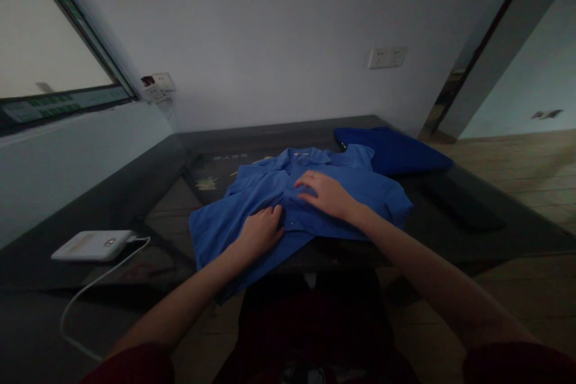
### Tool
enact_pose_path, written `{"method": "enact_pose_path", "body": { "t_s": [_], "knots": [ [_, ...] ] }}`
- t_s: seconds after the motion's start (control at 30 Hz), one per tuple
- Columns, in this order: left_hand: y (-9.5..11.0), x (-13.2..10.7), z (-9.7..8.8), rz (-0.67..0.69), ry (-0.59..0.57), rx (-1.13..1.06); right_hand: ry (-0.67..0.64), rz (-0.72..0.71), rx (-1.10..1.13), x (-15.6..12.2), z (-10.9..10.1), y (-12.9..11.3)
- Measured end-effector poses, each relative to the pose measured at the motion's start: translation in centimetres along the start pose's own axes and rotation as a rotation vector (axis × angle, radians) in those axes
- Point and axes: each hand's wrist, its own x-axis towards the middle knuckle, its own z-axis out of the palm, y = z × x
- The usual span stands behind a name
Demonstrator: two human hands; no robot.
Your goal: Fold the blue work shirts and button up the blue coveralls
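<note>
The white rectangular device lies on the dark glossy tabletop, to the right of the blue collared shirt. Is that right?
Not quite: the head view shows the white rectangular device on the dark glossy tabletop to the left of the blue collared shirt.

Head view: the single camera, worn on the person's head, facing forward and down with a wide field.
Forearms [198, 294]: entering from both lower corners, so the lens sits above and between them.
Desk [135, 186]: viewed from above its near edge, spanning the middle height.
Blue collared shirt [258, 186]: close before the lens, near centre.
Far wall [270, 42]: beyond the desk, faced nearly square-on, filling the upper part.
Plank floor [526, 159]: glimpsed at right, farther off.
</note>
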Motion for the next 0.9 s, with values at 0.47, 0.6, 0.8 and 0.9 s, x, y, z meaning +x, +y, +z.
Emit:
{"method": "enact_pose_path", "body": {
  "t_s": [0.47, 0.6, 0.8, 0.9],
  "knots": [
    [-1.3, -1.8, -2.2, 0.225, -0.131, -0.273, -0.234, -0.11, -0.169, -6.9, -0.6, -0.9],
    [-1.7, -2.3, -3.5, 0.364, -0.299, -0.575, -0.322, -0.09, -0.12, -8.8, -2.1, -1.3],
    [-2.0, 0.9, -3.3, 0.247, -0.365, -0.704, -0.337, -0.002, -0.006, -7.3, -2.7, -1.7],
    [-2.2, 4.2, -2.5, 0.025, -0.142, -0.661, -0.17, 0.068, -0.032, -3.7, -2.2, -1.9]
  ]
}}
